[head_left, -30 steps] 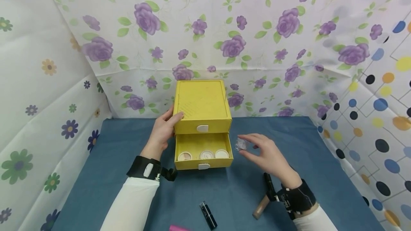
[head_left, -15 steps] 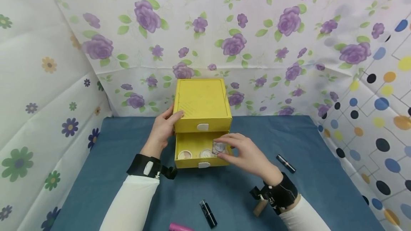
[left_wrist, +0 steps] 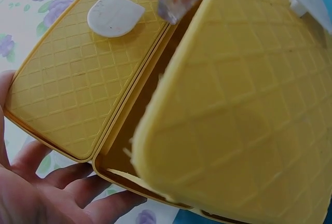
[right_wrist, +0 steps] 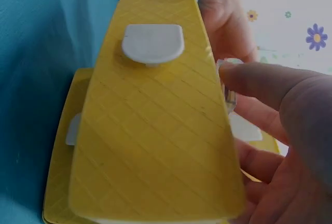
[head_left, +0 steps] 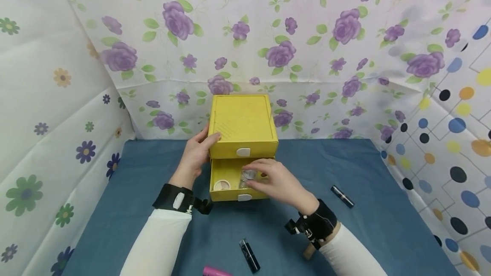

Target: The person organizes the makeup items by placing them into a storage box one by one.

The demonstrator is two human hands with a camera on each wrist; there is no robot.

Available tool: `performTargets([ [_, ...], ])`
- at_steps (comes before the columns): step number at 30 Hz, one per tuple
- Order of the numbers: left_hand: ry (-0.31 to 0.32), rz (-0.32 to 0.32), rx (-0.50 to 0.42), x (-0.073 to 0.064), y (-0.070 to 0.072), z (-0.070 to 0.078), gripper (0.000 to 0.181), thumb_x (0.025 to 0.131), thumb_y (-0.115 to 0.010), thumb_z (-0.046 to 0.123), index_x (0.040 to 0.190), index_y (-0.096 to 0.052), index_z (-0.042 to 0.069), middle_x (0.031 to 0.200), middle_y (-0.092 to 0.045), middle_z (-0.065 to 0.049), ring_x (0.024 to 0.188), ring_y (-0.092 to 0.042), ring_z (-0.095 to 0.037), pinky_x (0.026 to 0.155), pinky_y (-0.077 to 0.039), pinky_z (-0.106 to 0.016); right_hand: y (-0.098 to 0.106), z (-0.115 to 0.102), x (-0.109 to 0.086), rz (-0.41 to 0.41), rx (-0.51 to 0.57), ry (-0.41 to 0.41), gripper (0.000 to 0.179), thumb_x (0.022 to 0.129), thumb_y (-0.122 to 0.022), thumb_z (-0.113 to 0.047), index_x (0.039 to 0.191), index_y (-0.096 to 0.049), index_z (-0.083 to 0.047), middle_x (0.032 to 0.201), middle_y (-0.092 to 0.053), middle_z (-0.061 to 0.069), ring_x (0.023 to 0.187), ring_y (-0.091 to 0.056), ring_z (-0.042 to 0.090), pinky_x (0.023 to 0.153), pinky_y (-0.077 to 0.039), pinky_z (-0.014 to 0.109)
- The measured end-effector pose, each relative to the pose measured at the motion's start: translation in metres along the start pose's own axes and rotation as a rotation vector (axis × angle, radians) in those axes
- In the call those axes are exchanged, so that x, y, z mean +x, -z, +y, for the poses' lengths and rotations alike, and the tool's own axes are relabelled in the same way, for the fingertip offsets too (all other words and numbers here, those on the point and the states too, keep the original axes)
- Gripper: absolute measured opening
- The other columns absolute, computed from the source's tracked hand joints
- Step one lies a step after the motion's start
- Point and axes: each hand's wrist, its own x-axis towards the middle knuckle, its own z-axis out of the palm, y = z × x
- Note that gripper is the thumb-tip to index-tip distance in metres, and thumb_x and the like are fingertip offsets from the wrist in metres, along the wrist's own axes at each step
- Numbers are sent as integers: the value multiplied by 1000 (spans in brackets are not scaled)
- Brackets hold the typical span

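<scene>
A small yellow chest of drawers [head_left: 243, 118] stands against the flowered backdrop, its lower drawer [head_left: 232, 166] pulled out. My left hand [head_left: 193, 156] holds the chest's left side, thumb on the top and fingers along the side, as the left wrist view also shows. Over the drawer's right half, my right hand [head_left: 278, 184] pinches a small clear case [head_left: 249, 174] between thumb and fingers. In the right wrist view the clear case [right_wrist: 228, 86] shows just behind the drawer front [right_wrist: 155, 130]. A round pale compact [head_left: 221, 185] lies at the drawer's left; the other round ones are mostly hidden behind my right hand.
On the blue cloth [head_left: 161, 242] lie a black lipstick tube [head_left: 249, 256], a pink tube [head_left: 216, 271] at the lower frame edge, and a dark slim tube [head_left: 342, 196] at the right. A brownish piece [head_left: 308, 251] is partly hidden by my right wrist.
My right hand has moved left from beside the chest, carrying the clear case over the open drawer and lower into it. My left hand has stayed on the chest.
</scene>
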Motion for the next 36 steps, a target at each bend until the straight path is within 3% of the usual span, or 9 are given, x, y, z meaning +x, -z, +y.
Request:
performTargets([
  [6,6,12,9,-1,-1,2,76,104,-71,44,169,-31,38,174,-30,-3,144,-50,-37,112,-48,-59,-9,2,11,-22,-32,-27,37,99,-82,-30,132,-77,-16,123,-74,-6,107,-68,8,85,-58,34],
  [15,8,8,5,-3,-1,3,76,104,-70,43,169,-30,38,174,-30,-4,144,-49,-38,111,-47,-60,-20,1,28,-84,37,-47,33,99,-82,-22,130,-77,-14,122,-76,-4,106,-68,8,90,-58,33],
  [27,1,-9,21,0,-1,0,78,103,-71,46,169,-29,39,175,-28,-4,147,-46,-39,114,-44,-62,-30,-1,44,-194,78,-166,35,101,-80,-23,134,-76,-14,123,-74,-5,105,-67,9,92,-57,33],
  [36,7,-6,5,-1,-1,-1,78,103,-71,47,169,-30,39,175,-28,-3,148,-45,-38,115,-43,-62,-33,-3,50,-257,66,-248,34,106,-72,-27,139,-74,-15,129,-73,-4,115,-67,10,101,-56,36],
])
